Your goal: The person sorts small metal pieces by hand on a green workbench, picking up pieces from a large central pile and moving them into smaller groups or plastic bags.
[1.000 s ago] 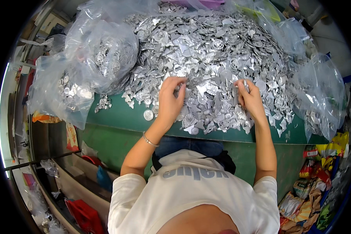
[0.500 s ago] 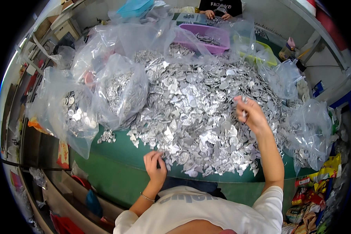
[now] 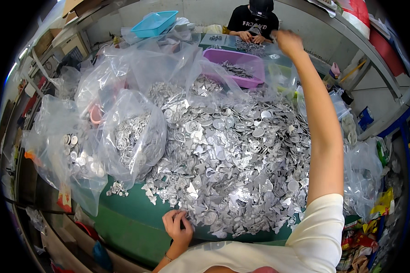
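Movement on the right! The right hand (image 3: 289,43), down over the heap of silver metal pieces (image 3: 228,168) half a second ago, has swung up and outward, now out beyond the purple tub (image 3: 252,83). It's blurred up there, fingers curled, and whether they pinch a piece I can't tell. The left hand (image 3: 178,227), meanwhile, stays at the near edge of the heap, loosely bent, fingertips right at its fringe; whether it grips anything, I can't make out either. So the two are well apart, and I'd judge the heap is left to one hand for this beat. That heap (what a glittering sprawl!) covers the middle of the green bench (image 3: 136,200), with a clear bag of silver pieces (image 3: 157,145) just beside it on the left. At the far end, a person in a black top (image 3: 255,22) sits by a smaller pile of metal (image 3: 249,46), and the raised right hand shows near them, how near I can't say.
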Demonstrator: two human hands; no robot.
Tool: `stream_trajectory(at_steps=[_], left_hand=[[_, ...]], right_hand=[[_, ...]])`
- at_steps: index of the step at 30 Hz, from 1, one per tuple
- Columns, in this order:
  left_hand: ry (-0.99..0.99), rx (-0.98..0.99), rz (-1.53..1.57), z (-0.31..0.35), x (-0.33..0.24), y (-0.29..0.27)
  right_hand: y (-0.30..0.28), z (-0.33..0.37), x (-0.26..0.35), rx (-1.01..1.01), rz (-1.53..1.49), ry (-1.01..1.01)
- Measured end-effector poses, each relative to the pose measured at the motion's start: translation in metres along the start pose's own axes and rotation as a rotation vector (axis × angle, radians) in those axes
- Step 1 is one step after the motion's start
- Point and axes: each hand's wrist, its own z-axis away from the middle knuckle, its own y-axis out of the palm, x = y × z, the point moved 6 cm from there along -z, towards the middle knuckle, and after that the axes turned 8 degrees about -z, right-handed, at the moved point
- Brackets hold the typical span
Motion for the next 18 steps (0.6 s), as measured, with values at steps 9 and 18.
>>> stream_trajectory(at_steps=[9,18], left_hand=[[0.022,0.01,-0.026,0.002,-0.001,-0.002],[0.051,0.024,-0.025,0.002,-0.001,0.004]], right_hand=[[0.071,0.033,-0.038,0.846,0.102,0.162],[-0.066,0.187,-0.031,-0.419,-0.716,-0.159]])
